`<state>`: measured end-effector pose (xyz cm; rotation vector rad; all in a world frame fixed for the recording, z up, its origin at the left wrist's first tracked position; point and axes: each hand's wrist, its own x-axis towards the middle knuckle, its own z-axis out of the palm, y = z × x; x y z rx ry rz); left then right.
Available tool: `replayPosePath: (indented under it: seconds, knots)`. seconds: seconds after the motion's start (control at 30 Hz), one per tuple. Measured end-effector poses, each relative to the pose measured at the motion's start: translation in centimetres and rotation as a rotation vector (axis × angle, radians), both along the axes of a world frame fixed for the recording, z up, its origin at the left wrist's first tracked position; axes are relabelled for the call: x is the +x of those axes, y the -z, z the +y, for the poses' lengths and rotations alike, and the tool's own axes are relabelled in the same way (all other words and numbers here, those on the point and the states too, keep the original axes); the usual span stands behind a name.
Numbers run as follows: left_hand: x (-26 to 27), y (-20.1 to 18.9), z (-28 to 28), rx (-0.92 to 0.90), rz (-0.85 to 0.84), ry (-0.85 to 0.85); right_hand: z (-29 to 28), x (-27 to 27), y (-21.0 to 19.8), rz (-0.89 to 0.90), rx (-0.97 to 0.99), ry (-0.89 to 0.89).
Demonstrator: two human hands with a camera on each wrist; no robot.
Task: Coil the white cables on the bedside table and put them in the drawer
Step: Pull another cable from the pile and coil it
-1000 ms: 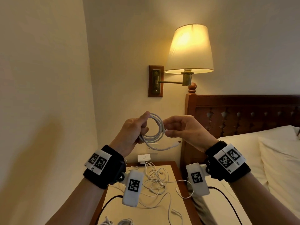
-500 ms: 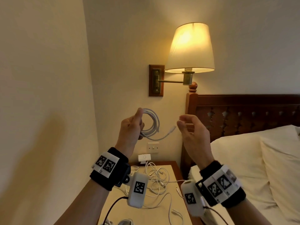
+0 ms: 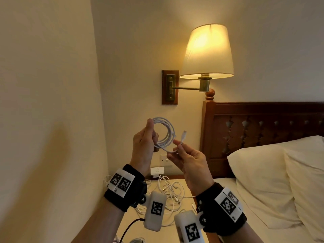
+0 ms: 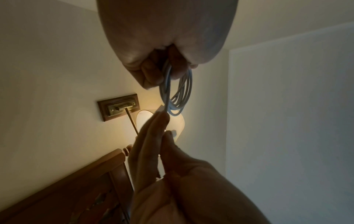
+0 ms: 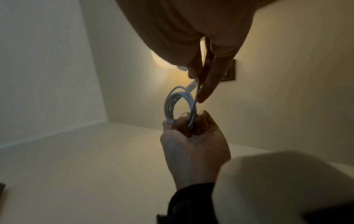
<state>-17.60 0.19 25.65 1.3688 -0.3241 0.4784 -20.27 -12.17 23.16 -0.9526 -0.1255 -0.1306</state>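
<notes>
- Wall [image 3: 49, 102]: plain cream surface filling the far left of the head view.
- My left hand [image 3: 144, 146]: raised in front of the wall, above the bedside table; thumb upright, fingers curled round one side of the coiled white cable [image 3: 165, 132]. The left wrist view shows the loops gathered in my fingers [image 4: 151, 72] and hanging out from them.
- Coiled white cable: several round loops, held in the air well above the table and not touching it. A short free end runs from the bottom of the coil across to my right hand.
- Connector [image 3: 184, 135]: white plug at the tip of the free end, pointing up, just beside the coil.
- My right hand [image 3: 191, 163]: thumb and forefinger pinch the free end just below the connector; the other fingers are loosely spread beneath.
- Loose white cables [image 3: 168, 188]: a tangled heap lying on the bedside table [image 3: 129, 223], below both wrists.
- White adapter [image 3: 157, 170]: at the back edge of the table, against the wall.
- Wall lamp [image 3: 207, 51]: lit, on a brass arm from a wooden plate, above the hands.
- Wooden headboard [image 3: 263, 127]: right of the table.
- Pillow [image 3: 266, 181]: white, far right, against the headboard.
</notes>
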Motion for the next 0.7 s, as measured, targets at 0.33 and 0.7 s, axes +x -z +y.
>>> replayPosePath:
  seconds: [0.33,0.7]
  knots:
    - [-1.1,-0.5,-0.6,-0.142,0.048,0.187,-0.3,0.6,-0.8,0.070,-0.113,-0.160]
    - [-1.5,-0.4,-0.8,-0.215,0.203,0.217,-1.0,0.8,-2.3,-0.046,0.001,-0.234]
